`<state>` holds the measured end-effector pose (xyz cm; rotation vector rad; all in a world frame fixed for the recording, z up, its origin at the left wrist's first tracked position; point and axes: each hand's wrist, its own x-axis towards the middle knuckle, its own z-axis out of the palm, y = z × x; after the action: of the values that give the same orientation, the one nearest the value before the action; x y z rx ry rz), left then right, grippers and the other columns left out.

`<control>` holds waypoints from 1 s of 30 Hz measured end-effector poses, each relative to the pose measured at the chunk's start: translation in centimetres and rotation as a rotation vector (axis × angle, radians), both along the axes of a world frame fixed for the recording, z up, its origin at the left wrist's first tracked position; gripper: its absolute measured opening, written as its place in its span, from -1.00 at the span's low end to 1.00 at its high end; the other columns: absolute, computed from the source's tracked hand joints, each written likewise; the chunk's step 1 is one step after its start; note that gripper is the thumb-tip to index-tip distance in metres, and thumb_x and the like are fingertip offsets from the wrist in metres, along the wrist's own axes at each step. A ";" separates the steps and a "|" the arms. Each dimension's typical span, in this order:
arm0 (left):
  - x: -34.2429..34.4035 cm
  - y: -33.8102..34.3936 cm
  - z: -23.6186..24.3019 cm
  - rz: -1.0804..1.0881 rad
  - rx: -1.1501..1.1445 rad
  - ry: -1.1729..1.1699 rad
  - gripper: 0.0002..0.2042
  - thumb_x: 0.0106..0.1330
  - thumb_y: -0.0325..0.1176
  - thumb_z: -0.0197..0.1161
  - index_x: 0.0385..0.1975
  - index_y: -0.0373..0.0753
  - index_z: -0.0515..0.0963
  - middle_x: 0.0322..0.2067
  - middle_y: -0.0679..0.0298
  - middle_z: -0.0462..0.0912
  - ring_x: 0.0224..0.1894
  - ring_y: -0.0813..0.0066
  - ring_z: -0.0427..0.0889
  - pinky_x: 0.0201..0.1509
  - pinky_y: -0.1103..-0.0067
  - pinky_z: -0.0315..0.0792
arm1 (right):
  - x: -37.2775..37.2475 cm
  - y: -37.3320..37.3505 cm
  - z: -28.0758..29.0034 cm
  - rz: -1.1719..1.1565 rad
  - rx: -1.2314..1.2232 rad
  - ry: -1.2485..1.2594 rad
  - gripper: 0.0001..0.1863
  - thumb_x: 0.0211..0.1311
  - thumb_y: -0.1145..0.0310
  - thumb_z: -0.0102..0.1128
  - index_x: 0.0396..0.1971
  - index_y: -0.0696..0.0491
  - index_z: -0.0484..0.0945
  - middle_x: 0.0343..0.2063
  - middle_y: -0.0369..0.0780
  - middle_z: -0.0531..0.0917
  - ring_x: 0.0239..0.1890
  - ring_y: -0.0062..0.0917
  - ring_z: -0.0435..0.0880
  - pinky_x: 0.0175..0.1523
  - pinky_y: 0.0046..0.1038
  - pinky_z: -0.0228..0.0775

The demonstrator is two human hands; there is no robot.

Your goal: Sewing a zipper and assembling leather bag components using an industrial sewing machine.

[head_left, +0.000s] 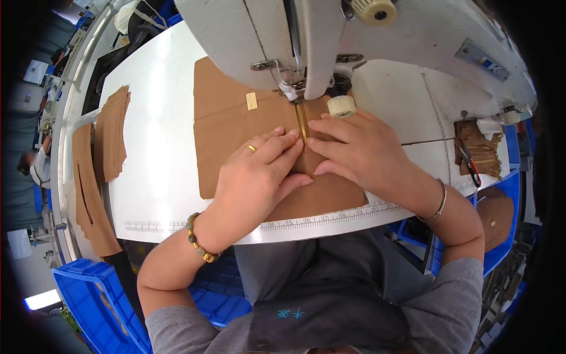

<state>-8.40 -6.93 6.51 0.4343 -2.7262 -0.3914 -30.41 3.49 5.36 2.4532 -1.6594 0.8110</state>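
Observation:
A brown leather-like panel (219, 141) lies flat on the white table under the head of a sewing machine (413, 35). Down its middle runs a brass-toothed zipper (303, 121), its far end beneath the presser foot (295, 92). My left hand (253, 168) rests on the panel left of the zipper, fingers stretched out and tips by the teeth. From the other side my right hand (368, 141) presses on the panel, fingers extended, with its fingertips along the zipper's right edge. A small pale gold label (252, 101) sits on the panel's upper left.
Stacked brown strips (112, 134) and a long slotted brown piece (88, 189) lie at the left edge. Snips with red handles (470, 167) rest by dark brown pieces (480, 144) at right. Blue bins (97, 301) stand below. A ruler strip (318, 222) follows the front edge.

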 end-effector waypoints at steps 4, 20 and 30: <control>-0.7 -1.3 -0.2 0.008 -0.058 0.006 -0.48 0.12 -0.16 0.56 0.06 -0.33 0.73 0.10 0.16 0.73 0.24 0.15 0.67 0.23 0.35 0.59 | -0.5 -1.1 -0.4 -0.022 -0.021 0.017 -0.55 -0.04 0.16 0.54 -0.12 0.04 0.74 -0.11 -0.25 0.70 0.03 -0.35 0.66 0.19 -0.29 0.50; 0.7 -1.5 2.9 -0.130 0.044 -0.249 -0.30 0.12 -0.30 0.53 0.31 -0.37 0.51 0.34 0.00 0.56 0.41 0.03 0.53 0.46 0.22 0.44 | -0.5 -1.9 -0.4 -0.121 -0.028 -0.051 -0.81 0.16 0.27 0.46 -0.32 0.06 0.72 -0.25 -0.27 0.64 -0.14 -0.34 0.63 -0.02 -0.30 0.52; -0.5 -1.0 -0.5 -0.046 -0.297 -0.005 -0.59 0.15 -0.47 0.42 0.05 -0.34 0.67 0.12 0.11 0.75 0.15 0.15 0.74 0.22 0.31 0.62 | -0.4 -2.0 -0.3 -0.123 -0.035 -0.049 -0.86 0.20 0.32 0.44 -0.40 0.07 0.69 -0.26 -0.24 0.58 -0.20 -0.34 0.56 -0.10 -0.31 0.49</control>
<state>-8.87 -7.93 6.01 0.2925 -2.7421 0.0062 -30.81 1.52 5.07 2.2997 -1.7766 0.8830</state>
